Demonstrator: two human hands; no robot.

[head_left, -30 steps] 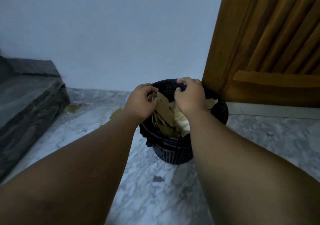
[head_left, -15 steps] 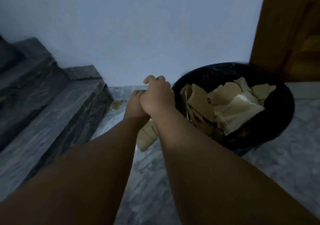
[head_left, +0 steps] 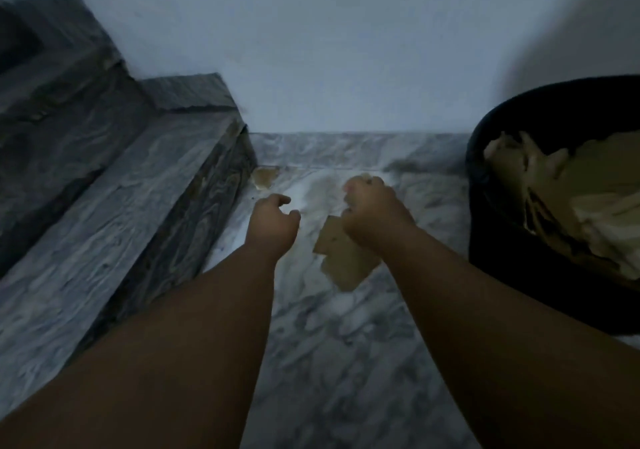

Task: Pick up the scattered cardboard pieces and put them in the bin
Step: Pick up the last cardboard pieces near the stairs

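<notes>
A large tan cardboard piece (head_left: pixel 341 261) lies on the marble floor (head_left: pixel 346 362), and my right hand (head_left: pixel 375 214) is closed over its upper end, with a bit of cardboard showing past the knuckles. My left hand (head_left: pixel 273 221) hovers just left of it, fingers half curled, holding nothing. A smaller cardboard scrap (head_left: pixel 265 176) lies by the foot of the step, beyond my left hand. The black bin (head_left: pixel 479 206) stands at the right edge, heaped with cardboard pieces (head_left: pixel 581 192). The picture is dim and blurred.
Dark marble steps (head_left: pixel 114 206) rise along the left side. A pale wall (head_left: pixel 346 50) closes off the far end of the floor strip between the steps and the bin.
The view swung left and down, away from the bin. Both hands left the bin and dropped to the floor; my right hand now closes on the large piece and my left hand has spread away from it.
</notes>
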